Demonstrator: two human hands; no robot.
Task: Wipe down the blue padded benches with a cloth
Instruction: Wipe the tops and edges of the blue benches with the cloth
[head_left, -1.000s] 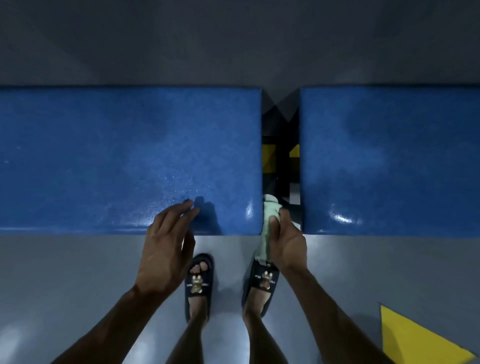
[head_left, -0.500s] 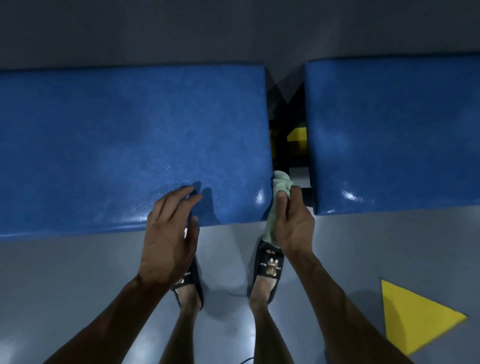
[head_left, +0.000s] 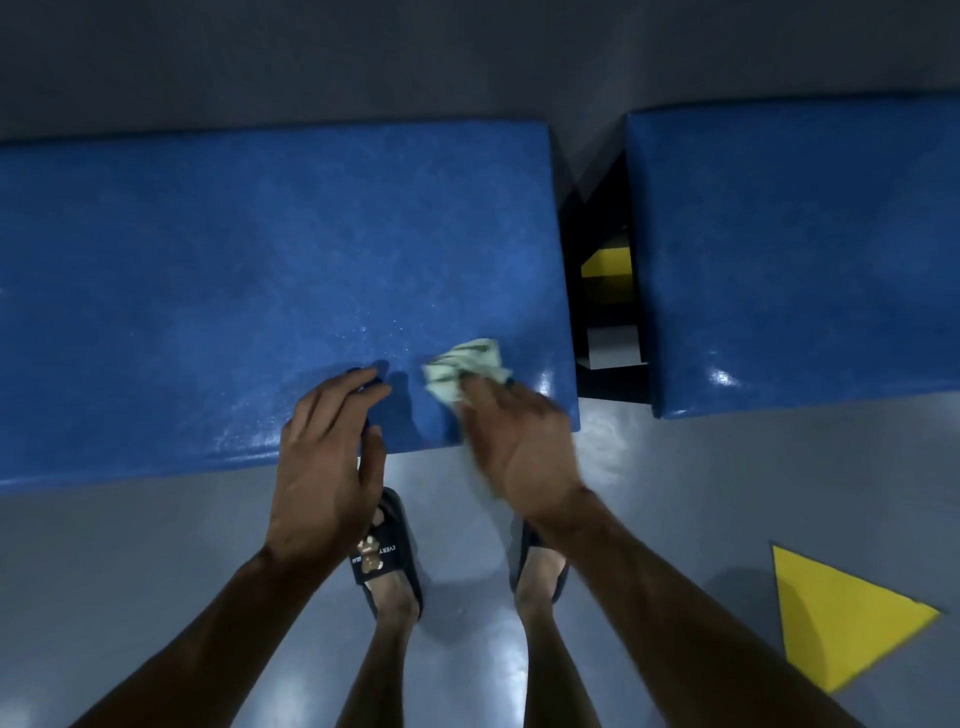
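Observation:
Two blue padded benches stand side by side in the head view: a long left bench (head_left: 234, 270) and a right bench (head_left: 795, 249), with a dark gap between them. My right hand (head_left: 519, 447) holds a crumpled pale green cloth (head_left: 467, 369) against the top of the left bench near its front right corner. The hand is blurred with motion. My left hand (head_left: 327, 452) rests at the front edge of the same bench, fingers straight and fingertips on the padding, holding nothing.
The gap between the benches (head_left: 602, 291) shows a black frame with a yellow part. Grey glossy floor (head_left: 130, 571) lies in front. My feet in dark slippers (head_left: 384, 561) stand close to the bench. A yellow triangle (head_left: 836, 618) marks the floor at the right.
My right hand has carried the cloth from the gap at the bench's right end up and left onto the left bench's top. My left hand stays at the front edge.

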